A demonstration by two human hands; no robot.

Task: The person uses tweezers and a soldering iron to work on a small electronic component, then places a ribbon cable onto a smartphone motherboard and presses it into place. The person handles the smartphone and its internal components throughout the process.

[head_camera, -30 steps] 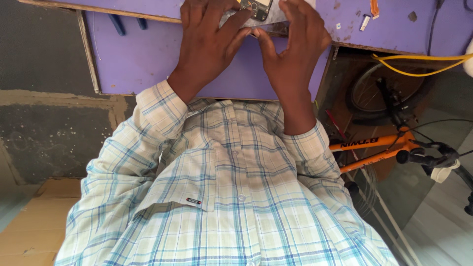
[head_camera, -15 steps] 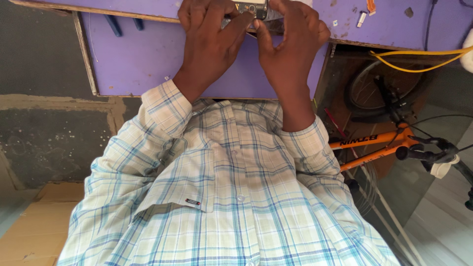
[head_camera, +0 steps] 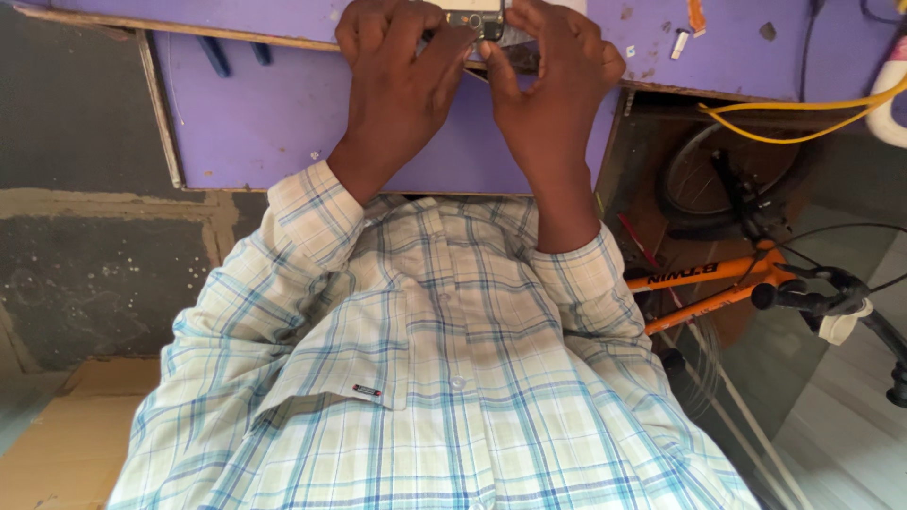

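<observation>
The small device [head_camera: 477, 21] is cut off by the top edge.

Left hand [head_camera: 402, 90], right hand [head_camera: 548, 94] side by side, fingers curled.

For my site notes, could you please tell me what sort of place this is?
Probably a small repair bench in a home or workshop. Both hands, left hand and right hand, work on a small device over a purple worktop, with an orange bicycle parked alongside.
</observation>
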